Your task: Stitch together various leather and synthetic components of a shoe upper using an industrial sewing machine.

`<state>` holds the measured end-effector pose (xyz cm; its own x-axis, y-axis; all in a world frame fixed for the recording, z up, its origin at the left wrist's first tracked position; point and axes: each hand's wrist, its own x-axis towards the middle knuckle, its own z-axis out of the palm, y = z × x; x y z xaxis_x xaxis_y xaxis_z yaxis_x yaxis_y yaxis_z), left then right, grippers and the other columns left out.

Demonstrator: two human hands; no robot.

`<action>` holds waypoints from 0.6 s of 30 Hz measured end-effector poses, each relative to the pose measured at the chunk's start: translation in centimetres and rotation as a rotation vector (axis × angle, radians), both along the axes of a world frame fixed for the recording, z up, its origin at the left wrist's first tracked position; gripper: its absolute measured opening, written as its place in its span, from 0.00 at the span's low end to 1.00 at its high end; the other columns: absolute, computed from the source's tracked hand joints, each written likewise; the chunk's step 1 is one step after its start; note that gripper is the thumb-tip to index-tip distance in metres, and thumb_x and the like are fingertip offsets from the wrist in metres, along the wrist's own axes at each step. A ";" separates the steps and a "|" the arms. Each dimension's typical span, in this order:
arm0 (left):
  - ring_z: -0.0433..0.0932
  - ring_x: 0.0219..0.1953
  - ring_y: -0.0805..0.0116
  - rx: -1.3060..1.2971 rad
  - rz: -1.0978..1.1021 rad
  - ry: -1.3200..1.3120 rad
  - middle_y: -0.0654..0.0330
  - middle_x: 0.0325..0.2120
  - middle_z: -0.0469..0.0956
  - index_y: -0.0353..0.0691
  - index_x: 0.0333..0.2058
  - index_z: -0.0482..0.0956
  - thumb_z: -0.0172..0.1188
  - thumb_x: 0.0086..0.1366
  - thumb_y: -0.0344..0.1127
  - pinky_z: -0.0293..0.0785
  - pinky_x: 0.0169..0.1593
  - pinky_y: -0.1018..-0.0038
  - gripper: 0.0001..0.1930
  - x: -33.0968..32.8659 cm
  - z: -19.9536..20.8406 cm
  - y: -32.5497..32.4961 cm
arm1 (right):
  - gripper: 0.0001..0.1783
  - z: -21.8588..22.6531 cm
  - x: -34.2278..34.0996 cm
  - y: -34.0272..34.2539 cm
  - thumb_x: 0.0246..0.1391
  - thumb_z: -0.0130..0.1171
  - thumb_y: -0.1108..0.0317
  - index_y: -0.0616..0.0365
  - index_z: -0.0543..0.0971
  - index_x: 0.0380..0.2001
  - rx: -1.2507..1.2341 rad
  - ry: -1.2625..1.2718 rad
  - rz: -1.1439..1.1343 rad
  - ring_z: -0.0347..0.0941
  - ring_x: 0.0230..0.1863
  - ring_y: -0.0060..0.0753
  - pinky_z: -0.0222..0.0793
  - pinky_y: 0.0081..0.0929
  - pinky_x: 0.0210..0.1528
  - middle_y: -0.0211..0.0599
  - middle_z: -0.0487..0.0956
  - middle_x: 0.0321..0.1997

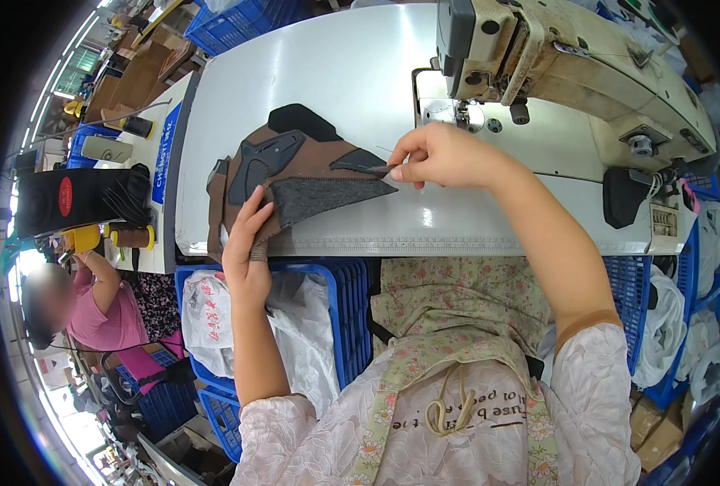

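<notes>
On the long white table (360,65), a flat brown-and-grey cloth piece (307,194) lies left of the big cream metal sewing machine (594,89).

My camera sits up on the person's head and looks down. It is close to the left hand (249,243), the right hand (441,158) and the white table (352,65). Its wide view bends straight lines.
</notes>
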<state>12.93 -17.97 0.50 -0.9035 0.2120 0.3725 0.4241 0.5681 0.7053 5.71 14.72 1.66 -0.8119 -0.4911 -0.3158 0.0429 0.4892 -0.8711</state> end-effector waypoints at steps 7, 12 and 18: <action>0.70 0.60 0.59 0.378 0.140 -0.014 0.50 0.56 0.73 0.30 0.51 0.76 0.43 0.68 0.24 0.59 0.66 0.67 0.17 -1.4 2.5 0.3 | 0.20 2.1 2.2 -1.0 0.53 0.67 0.61 0.61 0.79 0.45 -0.352 0.278 -0.370 0.73 0.29 0.17 0.68 0.20 0.32 0.31 0.81 0.30; 0.76 0.50 0.62 0.789 0.420 0.065 0.53 0.48 0.77 0.30 0.53 0.73 0.50 0.65 0.28 0.71 0.55 0.70 0.18 -3.4 6.6 -0.4 | 0.19 4.6 5.7 -3.5 0.53 0.67 0.66 0.59 0.78 0.47 -0.541 0.461 -0.341 0.71 0.31 0.14 0.67 0.15 0.33 0.25 0.79 0.32; 0.78 0.44 0.63 1.027 0.421 0.099 0.54 0.43 0.78 0.29 0.51 0.73 0.51 0.65 0.26 0.77 0.47 0.69 0.16 -4.0 9.2 0.1 | 0.20 3.9 10.0 -6.6 0.46 0.66 0.68 0.53 0.79 0.45 -0.256 0.889 -0.020 0.75 0.27 0.34 0.70 0.28 0.28 0.33 0.78 0.30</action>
